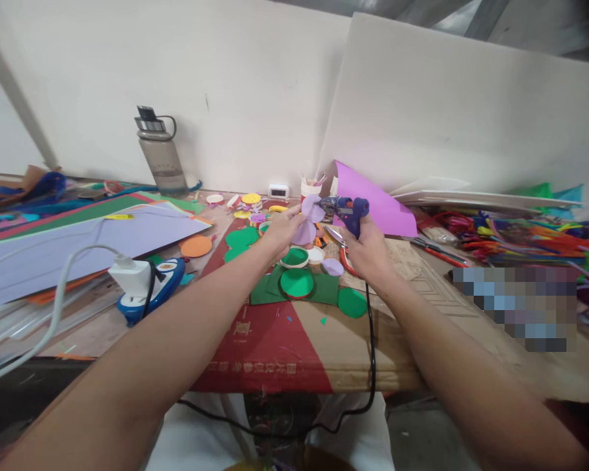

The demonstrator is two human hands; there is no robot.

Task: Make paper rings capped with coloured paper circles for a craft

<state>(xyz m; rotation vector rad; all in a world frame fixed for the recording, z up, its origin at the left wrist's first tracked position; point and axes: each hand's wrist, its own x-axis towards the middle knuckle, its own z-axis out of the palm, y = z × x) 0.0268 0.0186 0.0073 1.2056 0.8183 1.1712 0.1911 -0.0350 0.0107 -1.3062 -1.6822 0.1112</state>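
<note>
My left hand (287, 229) pinches pale purple paper circles (305, 232) above the middle of the table. In my right hand (368, 248) is a blue glue gun (354, 212), its nozzle pointing left at the upper purple circle. From the gun a black cord runs down over the table's front edge. Below my hands lie a green disc (297, 282) with a red rim and a white-rimmed green lid (294, 257), both over dark green paper (326, 288). Red-handled scissors (346, 260) lie partly hidden by my right hand. Loose green circles (352, 302) are close by.
A water bottle (161, 154) stands at the back left. A blue power strip (150, 291) with a white plug sits left of my left arm. Purple sheets (103, 235) are stacked left; a curled purple sheet (368, 199) and colourful pipe cleaners (515, 229) are at right.
</note>
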